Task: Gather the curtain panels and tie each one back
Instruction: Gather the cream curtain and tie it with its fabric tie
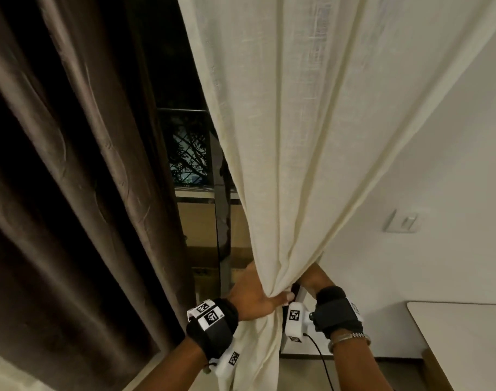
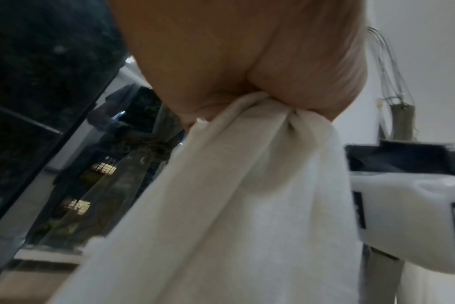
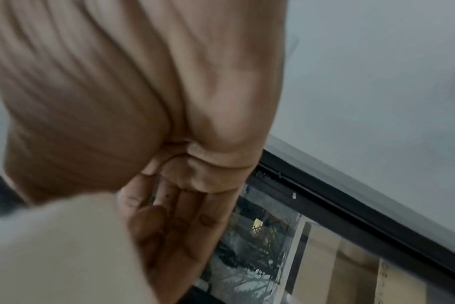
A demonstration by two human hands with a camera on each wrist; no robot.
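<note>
While left hand [image 1: 254, 296] clamps cream curtain panel [image 1: 303, 131] into bunch beside wall [image 1: 444, 153], right hand [image 1: 311, 277] reaches behind it, fingers straight, holding nothing. No tie seen yet. Brown curtain [image 1: 72, 165] hangs loose, ungathered.

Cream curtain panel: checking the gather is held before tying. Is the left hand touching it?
Touching. The head view shows the left hand wrapped around the bunched cream curtain; the left wrist view shows fabric pinched in its grip.

Curtained home room [image 1: 297, 108], balcony window [image 1: 187, 153]
</note>
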